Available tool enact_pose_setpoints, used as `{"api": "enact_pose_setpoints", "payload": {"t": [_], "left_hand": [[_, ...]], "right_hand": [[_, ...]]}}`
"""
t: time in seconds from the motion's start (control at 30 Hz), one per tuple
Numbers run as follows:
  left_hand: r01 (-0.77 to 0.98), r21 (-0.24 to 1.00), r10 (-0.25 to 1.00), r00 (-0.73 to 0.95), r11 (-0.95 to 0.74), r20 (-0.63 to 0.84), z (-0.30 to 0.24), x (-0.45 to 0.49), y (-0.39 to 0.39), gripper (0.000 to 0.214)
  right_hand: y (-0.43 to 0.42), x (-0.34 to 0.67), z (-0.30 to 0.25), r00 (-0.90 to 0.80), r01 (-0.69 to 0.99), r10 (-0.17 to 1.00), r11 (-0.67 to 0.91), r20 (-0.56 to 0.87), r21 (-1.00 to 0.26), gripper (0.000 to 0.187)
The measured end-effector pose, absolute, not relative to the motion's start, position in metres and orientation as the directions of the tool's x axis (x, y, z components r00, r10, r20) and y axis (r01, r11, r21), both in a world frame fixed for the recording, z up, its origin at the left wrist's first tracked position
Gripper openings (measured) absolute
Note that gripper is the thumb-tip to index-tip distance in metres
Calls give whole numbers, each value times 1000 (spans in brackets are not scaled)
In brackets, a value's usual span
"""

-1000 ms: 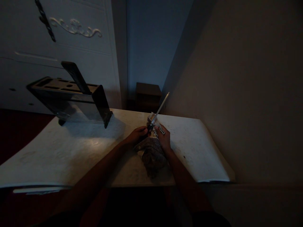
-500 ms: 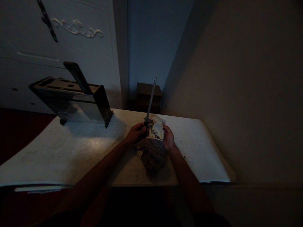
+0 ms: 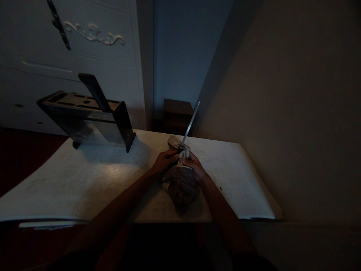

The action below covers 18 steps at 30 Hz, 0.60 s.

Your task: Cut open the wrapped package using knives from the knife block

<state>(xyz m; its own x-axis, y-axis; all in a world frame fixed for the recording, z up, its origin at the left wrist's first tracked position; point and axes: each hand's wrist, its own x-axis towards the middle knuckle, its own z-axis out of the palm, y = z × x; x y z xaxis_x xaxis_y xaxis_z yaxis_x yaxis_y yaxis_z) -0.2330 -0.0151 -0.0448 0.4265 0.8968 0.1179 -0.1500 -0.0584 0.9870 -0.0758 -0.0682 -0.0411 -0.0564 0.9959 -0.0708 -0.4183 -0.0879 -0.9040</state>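
Observation:
My left hand (image 3: 166,162) is closed around the dark handle of a honing steel (image 3: 190,124), whose thin metal rod points up and away, leaning right. A cloth (image 3: 180,188), brown and shaggy at the near end and pale at the far end, hangs below and around the handle. My right hand (image 3: 195,165) is closed on the pale part of the cloth, close beside the handle and my left fingers. Dim light hides exactly how the fingers press on the cloth.
A knife block (image 3: 93,124) with metallic sides stands at the left of the pale table (image 3: 231,177), one black handle (image 3: 94,92) rising from it. Behind are a white door (image 3: 107,71) and a brown box (image 3: 177,109). A wall (image 3: 296,113) rises on the right.
The rod has tilted right and lower. My right hand has moved left, in toward the handle, and the pale cloth is now bunched between my hands.

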Motion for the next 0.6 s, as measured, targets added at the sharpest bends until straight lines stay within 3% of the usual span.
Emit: {"api": "enact_pose_setpoints", "payload": {"t": [0.2, 0.37, 0.6], "left_hand": [[-104, 994, 917, 393, -29, 68, -44, -231, -16, 36], [-161, 984, 959, 282, 79, -31, -51, -228, -18, 42], [-111, 987, 975, 203, 120, -96, -48, -224, -18, 47]], "right_hand": [[-68, -81, -47, -13, -372, 992, -123, -128, -920, 50], [-65, -82, -50, 46, -269, 995, -76, -92, -960, 46], [-59, -83, -58, 177, -300, 982, -4, -60, -954, 40]]}}
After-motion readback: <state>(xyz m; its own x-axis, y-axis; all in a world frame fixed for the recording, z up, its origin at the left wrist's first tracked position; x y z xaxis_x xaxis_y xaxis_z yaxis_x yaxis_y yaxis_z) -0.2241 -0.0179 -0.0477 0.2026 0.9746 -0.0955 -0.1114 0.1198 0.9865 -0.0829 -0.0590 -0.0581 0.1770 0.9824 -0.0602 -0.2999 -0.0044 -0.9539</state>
